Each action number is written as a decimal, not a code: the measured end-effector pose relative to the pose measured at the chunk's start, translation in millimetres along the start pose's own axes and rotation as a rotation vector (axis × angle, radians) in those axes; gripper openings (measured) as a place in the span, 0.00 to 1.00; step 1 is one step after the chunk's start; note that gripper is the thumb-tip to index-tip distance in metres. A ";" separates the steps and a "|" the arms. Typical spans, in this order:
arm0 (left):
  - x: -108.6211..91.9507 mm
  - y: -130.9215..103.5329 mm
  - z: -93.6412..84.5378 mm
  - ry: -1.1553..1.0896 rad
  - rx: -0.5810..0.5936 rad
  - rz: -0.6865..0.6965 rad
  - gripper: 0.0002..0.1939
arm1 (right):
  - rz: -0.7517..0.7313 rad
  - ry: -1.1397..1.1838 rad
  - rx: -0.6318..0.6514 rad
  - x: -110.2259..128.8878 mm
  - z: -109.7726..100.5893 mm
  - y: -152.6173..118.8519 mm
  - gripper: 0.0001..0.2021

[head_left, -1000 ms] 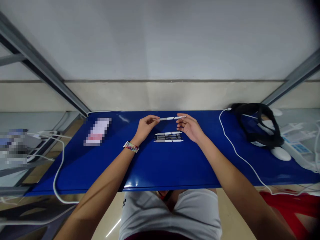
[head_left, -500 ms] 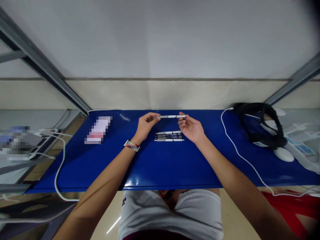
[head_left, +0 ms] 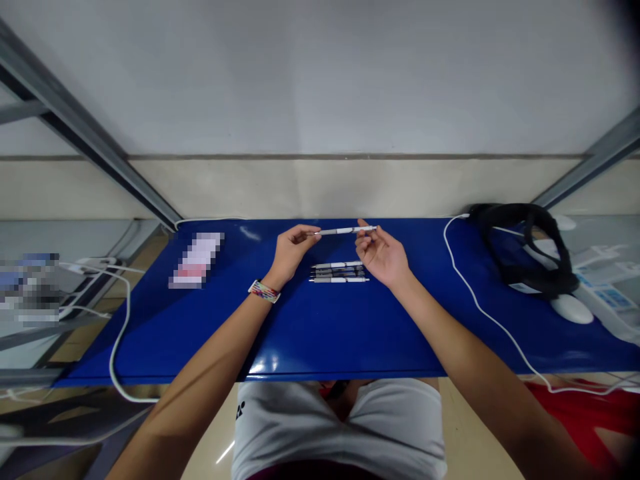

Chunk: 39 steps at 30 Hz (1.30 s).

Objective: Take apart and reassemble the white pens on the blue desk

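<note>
A white and grey pen (head_left: pixel 344 231) is held roughly level between my two hands, near the table's far edge. The fingertips of my left hand (head_left: pixel 294 252) pinch its grey tip end. At the other end, my right hand (head_left: pixel 383 253) grips the white end between thumb and fingers, palm turned partly up. Below the held pen, several similar pens (head_left: pixel 339 273) lie side by side in a row on the blue table (head_left: pixel 325 327), the nearest one (head_left: pixel 340 280) white and grey. The fingers of my right hand are close to their right ends.
A blurred-out pale rectangular item (head_left: pixel 197 260) lies at the left of the table. A black headset-like strap device (head_left: pixel 525 250) with white rounded parts sits at the right. A white cable (head_left: pixel 480 307) curves down beside it. Metal frame posts (head_left: pixel 135 180) stand at both sides.
The held pen's right end has risen slightly and tilts up a little more. My right hand has shifted slightly; my left hand has barely moved.
</note>
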<state>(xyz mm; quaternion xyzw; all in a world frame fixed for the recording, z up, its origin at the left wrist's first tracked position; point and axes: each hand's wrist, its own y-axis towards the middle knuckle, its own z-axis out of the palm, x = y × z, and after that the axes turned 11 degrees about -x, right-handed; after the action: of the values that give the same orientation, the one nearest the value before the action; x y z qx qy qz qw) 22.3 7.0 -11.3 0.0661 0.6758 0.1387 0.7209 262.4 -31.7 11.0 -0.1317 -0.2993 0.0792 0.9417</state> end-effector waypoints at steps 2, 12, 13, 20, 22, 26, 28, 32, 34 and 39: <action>-0.2 -0.1 -0.1 0.002 -0.002 0.003 0.14 | -0.012 -0.023 0.006 -0.5 -1.0 1.2 0.09; -2.4 -1.2 0.7 0.024 0.001 0.005 0.13 | -0.111 -0.106 0.027 -2.0 -4.3 3.7 0.10; -2.0 -0.9 0.6 0.022 -0.003 0.003 0.13 | -0.106 -0.096 0.028 -1.9 -3.9 3.3 0.10; 1.7 1.3 -1.1 0.011 -0.005 0.010 0.13 | -0.109 -0.131 -0.010 -2.9 -4.3 5.6 0.09; 1.5 1.0 -0.9 0.022 -0.001 0.008 0.13 | -0.109 -0.111 -0.035 -4.0 -5.2 6.3 0.08; 0.0 0.4 -0.5 0.021 0.000 0.003 0.14 | -0.116 -0.079 -0.032 -5.2 -5.3 5.1 0.09; 0.0 0.6 -0.7 0.027 -0.006 0.004 0.14 | -0.113 -0.092 -0.017 -4.9 -4.7 4.6 0.11; 1.0 1.3 -1.4 0.042 -0.003 0.011 0.14 | -0.100 -0.111 -0.044 -4.8 -4.2 6.6 0.08; 0.9 1.2 -1.3 0.041 0.003 0.009 0.14 | -0.111 -0.112 -0.047 -5.3 -4.7 8.2 0.07; -1.0 0.0 0.3 0.019 0.000 -0.003 0.13 | -0.107 -0.107 -0.035 -5.2 -5.6 8.9 0.06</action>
<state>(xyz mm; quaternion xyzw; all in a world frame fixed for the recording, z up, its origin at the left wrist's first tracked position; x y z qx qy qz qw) 22.5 6.8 -10.4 0.0636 0.6826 0.1383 0.7148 260.9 -25.6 1.1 -0.1278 -0.3571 0.0306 0.9248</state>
